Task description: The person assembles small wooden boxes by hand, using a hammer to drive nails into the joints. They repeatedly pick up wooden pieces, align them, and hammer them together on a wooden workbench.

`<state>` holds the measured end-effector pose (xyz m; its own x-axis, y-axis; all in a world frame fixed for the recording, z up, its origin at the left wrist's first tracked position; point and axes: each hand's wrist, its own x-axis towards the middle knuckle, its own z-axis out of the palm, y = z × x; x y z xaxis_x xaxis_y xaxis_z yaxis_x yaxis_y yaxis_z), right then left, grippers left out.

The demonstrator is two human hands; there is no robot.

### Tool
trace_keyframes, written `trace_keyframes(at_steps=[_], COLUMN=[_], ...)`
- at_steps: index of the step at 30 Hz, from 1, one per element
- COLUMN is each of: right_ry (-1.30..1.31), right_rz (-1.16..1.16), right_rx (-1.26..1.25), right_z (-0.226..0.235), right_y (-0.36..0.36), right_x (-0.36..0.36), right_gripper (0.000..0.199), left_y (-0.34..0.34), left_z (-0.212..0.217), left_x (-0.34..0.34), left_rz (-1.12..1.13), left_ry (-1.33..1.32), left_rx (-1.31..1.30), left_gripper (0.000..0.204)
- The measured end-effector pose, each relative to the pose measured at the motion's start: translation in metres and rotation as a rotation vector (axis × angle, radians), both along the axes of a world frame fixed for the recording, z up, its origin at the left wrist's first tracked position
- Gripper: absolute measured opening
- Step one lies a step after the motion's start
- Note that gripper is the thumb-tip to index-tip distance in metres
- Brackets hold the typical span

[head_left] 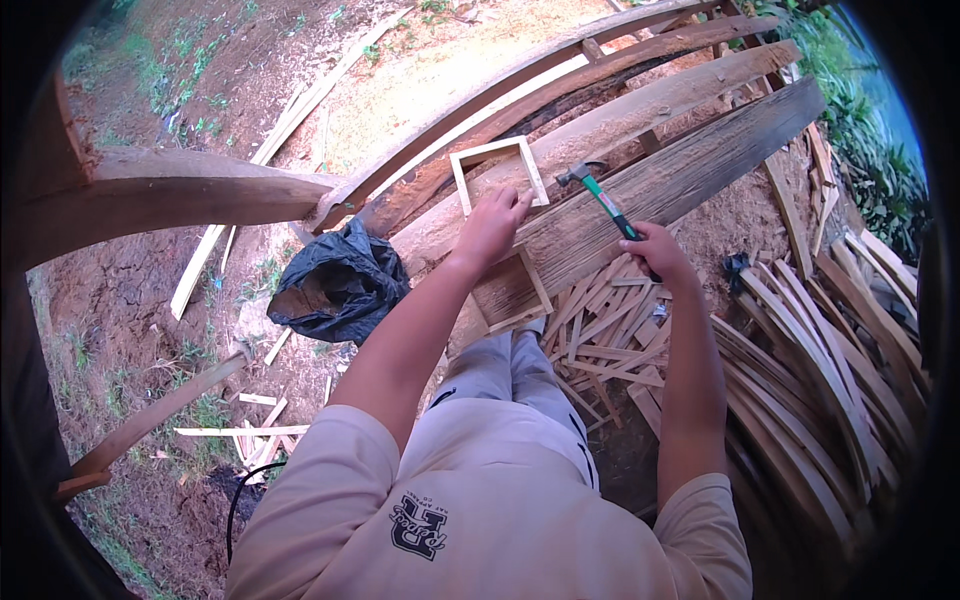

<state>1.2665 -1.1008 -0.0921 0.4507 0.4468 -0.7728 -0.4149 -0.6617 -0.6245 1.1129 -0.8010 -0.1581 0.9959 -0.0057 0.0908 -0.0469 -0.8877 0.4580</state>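
Nearest me, thin wood slats (610, 335) lie heaped below the planks, with a black bag (338, 285) to the left on the dirt. My right hand (655, 250) is closed around the green-handled hammer (600, 195), its head raised over the grey planks (640, 170) serving as my worktop. My left hand (490, 225) pinches the near edge of the small square wooden frame (497, 172) lying there. I reckon a strike could catch those fingers, since they sit so near the hammer head.
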Motion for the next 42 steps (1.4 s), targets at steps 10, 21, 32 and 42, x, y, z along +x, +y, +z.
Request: trace_keyframes(at_steps=[10,21,32,42], right_ry=[-0.362,-0.716,-0.701,-0.903], right_rz=[-0.229,-0.197,-0.225,-0.293], right_rx=[-0.018,0.039,0.015,0.034], right_z=[0.017,0.016,0.01,-0.003], right_y=[0.018,0.106,0.114,0.115], right_x=[-0.121,-0.125,-0.134,-0.146], right_gripper=[0.026,0.032,0.03,0.033], left_y=[0.02,0.033,0.033,0.032], left_z=[0.003,-0.027,-0.02,-0.011], left_x=[0.022,0.064,0.066,0.066], left_rz=[0.115,0.197,0.2,0.176], left_ry=[0.091,0.122,0.125,0.134], left_rx=[0.0,0.196,0.227,0.216], left_gripper=[0.084,0.138,0.133,0.129])
